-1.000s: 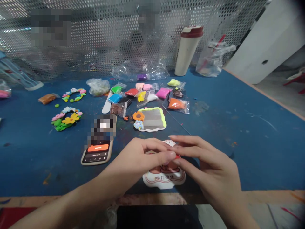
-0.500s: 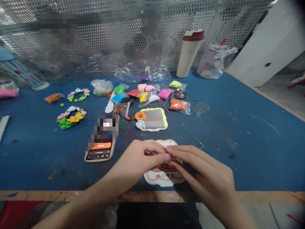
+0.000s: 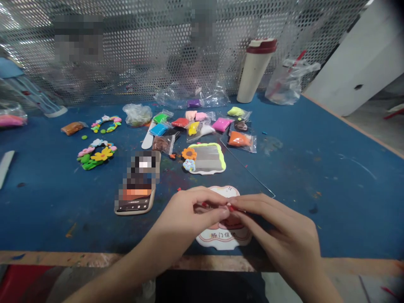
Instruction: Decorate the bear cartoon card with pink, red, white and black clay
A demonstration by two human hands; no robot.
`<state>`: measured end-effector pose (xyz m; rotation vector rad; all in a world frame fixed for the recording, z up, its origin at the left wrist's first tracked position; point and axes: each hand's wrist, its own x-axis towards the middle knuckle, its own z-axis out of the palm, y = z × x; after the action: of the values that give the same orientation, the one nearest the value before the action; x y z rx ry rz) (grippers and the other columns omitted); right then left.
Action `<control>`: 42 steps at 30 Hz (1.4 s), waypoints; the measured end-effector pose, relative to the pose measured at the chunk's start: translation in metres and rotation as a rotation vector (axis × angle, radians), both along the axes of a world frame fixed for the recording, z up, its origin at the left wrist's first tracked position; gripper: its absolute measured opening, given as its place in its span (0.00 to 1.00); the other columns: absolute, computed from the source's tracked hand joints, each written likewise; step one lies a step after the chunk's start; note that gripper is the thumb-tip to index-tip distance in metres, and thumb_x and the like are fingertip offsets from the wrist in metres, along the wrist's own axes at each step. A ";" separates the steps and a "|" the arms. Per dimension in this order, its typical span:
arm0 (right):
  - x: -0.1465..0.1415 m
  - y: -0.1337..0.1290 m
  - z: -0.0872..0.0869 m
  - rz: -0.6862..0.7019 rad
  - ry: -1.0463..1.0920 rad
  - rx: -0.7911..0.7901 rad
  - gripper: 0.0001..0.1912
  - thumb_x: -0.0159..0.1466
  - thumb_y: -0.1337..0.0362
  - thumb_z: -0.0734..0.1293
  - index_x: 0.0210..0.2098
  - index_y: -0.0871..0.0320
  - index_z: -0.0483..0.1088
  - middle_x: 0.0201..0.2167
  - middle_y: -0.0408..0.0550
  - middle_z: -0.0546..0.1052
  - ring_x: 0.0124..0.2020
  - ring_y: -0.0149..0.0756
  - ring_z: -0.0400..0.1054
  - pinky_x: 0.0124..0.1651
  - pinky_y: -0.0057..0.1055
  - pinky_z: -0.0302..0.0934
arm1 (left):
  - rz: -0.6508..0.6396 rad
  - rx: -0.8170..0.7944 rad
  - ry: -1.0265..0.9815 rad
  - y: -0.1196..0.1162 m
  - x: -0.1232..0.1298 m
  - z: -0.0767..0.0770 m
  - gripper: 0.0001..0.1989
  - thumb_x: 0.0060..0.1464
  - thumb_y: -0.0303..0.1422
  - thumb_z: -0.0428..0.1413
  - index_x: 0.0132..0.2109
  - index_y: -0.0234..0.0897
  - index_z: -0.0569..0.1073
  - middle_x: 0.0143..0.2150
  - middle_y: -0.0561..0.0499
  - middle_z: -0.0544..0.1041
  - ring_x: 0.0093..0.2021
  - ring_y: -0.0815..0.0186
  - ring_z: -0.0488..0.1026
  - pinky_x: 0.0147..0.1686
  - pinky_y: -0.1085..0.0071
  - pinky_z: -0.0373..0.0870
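A small red bit of modelling clay (image 3: pixel 232 207) is pinched between the fingertips of my left hand (image 3: pixel 192 212) and my right hand (image 3: pixel 280 223). Both hands are closed and meet at the tips, hiding part of the clay. Under them lies a white scalloped plaque (image 3: pixel 222 243) with a printed picture and a line of characters; my fingers cover much of the picture. Just beyond it is a small mirror (image 3: pixel 206 160) whose frame carries yellow-green clay, an orange flower and a blue flower. A thin wire tool (image 3: pixel 248 168) lies to the right of the mirror.
A phone (image 3: pixel 137 185) lies left of my hands. Two clay flower rings (image 3: pixel 97 155) sit farther left. Several clay packets (image 3: pixel 222 124) spread behind the mirror. A lidded cup (image 3: pixel 255 71) and a plastic bag (image 3: pixel 285 82) stand by the perforated metal screen (image 3: pixel 142 54).
The view has shifted slightly, so the table things sit a little farther right. My fingertips have shifted slightly, and red clay now shows between them.
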<state>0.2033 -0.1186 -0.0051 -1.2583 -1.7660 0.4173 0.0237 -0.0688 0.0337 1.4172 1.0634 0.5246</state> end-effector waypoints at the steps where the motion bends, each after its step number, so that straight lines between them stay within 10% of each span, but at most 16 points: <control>1: 0.000 0.000 0.000 -0.008 0.016 -0.038 0.08 0.64 0.70 0.65 0.39 0.51 0.75 0.36 0.43 0.80 0.37 0.33 0.75 0.39 0.29 0.68 | 0.048 0.081 0.034 -0.002 -0.002 -0.001 0.07 0.51 0.33 0.59 0.37 0.38 0.79 0.41 0.50 0.78 0.40 0.64 0.76 0.36 0.72 0.73; 6: 0.004 0.003 0.002 -0.022 0.067 -0.174 0.07 0.63 0.68 0.66 0.36 0.50 0.75 0.34 0.41 0.81 0.35 0.32 0.75 0.37 0.28 0.67 | 0.270 0.575 0.194 -0.015 -0.020 -0.007 0.04 0.55 0.30 0.57 0.36 0.44 0.77 0.41 0.56 0.79 0.45 0.67 0.75 0.46 0.72 0.69; 14: 0.000 0.011 0.003 -0.065 0.101 -0.325 0.05 0.62 0.65 0.68 0.33 0.51 0.77 0.33 0.44 0.81 0.34 0.36 0.75 0.36 0.32 0.69 | 0.232 0.741 0.310 -0.029 -0.033 -0.023 0.07 0.56 0.29 0.56 0.40 0.49 0.74 0.43 0.59 0.78 0.43 0.69 0.75 0.46 0.73 0.71; 42: 0.003 0.024 0.001 0.044 0.074 -0.478 0.07 0.61 0.66 0.69 0.35 0.49 0.79 0.37 0.46 0.79 0.38 0.36 0.75 0.39 0.33 0.71 | 0.146 0.767 0.340 -0.017 -0.045 -0.035 0.07 0.56 0.30 0.56 0.40 0.49 0.74 0.43 0.58 0.77 0.41 0.70 0.77 0.40 0.78 0.74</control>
<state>0.2058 -0.0942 -0.0042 -1.5070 -1.6878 0.9412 -0.0215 -0.0856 -0.0016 2.1637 1.3118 0.8778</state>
